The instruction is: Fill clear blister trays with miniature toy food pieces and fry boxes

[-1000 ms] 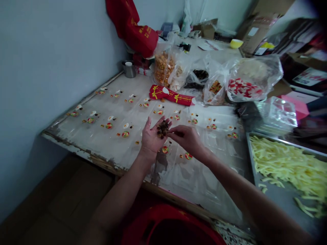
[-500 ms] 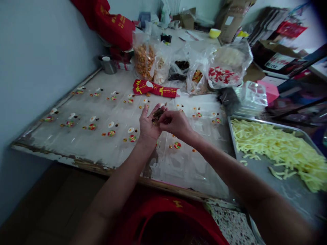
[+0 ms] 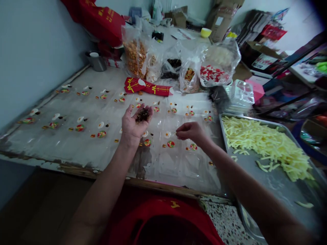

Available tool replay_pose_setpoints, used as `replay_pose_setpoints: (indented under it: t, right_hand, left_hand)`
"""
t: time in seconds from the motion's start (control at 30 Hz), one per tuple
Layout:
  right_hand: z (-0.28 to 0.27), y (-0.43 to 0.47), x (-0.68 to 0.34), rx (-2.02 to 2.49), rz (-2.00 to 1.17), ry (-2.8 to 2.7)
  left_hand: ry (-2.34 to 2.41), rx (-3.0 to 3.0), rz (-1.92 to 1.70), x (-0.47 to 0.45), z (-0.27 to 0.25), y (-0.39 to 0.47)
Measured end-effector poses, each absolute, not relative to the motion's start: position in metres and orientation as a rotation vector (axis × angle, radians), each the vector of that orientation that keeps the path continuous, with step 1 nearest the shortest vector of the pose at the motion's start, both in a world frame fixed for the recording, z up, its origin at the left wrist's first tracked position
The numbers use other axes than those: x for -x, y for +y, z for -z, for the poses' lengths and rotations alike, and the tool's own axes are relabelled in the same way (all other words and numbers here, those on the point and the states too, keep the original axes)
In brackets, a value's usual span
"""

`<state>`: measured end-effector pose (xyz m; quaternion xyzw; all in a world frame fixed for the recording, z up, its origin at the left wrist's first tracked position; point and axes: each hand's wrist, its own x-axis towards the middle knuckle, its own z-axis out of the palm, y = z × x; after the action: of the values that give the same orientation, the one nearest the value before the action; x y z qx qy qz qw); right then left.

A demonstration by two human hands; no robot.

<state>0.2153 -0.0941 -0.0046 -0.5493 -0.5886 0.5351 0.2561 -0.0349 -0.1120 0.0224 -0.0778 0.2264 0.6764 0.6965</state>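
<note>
My left hand (image 3: 130, 128) is palm up above the table, its fingers loosely cupped under a small heap of dark brown bits (image 3: 142, 115). To its right, my right hand (image 3: 191, 131) is closed in a pinch low over the clear plastic sheeting (image 3: 176, 166). Whatever is between those fingertips is too small to make out. Just left of them lies a miniature fried egg (image 3: 167, 134), with a round red-and-green piece (image 3: 171, 144) below it and a tiny hot-dog-like piece (image 3: 164, 146) beside that. Similar small groups lie in rows across the plastic, many with a dark bit beside the egg.
Red printed sleeve covers (image 3: 148, 87) lie behind the rows. Beyond them stand plastic bags of orange pieces (image 3: 135, 58), dark bits (image 3: 174, 63) and red-and-white pieces (image 3: 213, 74). At right, a metal tray (image 3: 251, 170) holds pale yellow strips (image 3: 265, 143). A metal cup (image 3: 98, 63) stands far left.
My right hand has left the heap in my left palm and moved right and down to the plastic beside an egg. The left hand has drawn away to the left, still holding the dark bits.
</note>
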Motion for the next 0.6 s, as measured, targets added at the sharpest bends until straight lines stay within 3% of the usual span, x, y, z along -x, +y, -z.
replay_pose_setpoints:
  t: [0.27,0.53,0.6]
  right_hand:
    - [0.033,-0.107,-0.194,1.609,-1.039,-1.853]
    - [0.039,-0.106,-0.197,1.617,-1.168,-1.695]
    - [0.035,-0.108,-0.196,1.639,-1.072,-1.732]
  left_hand:
    - [0.504,0.201,-1.561,0.073,-0.016,-0.131]
    - [0.489,0.274,-1.57,0.08,-0.008,-0.136]
    - [0.483,0.269,-1.563,0.08,-0.006,-0.135]
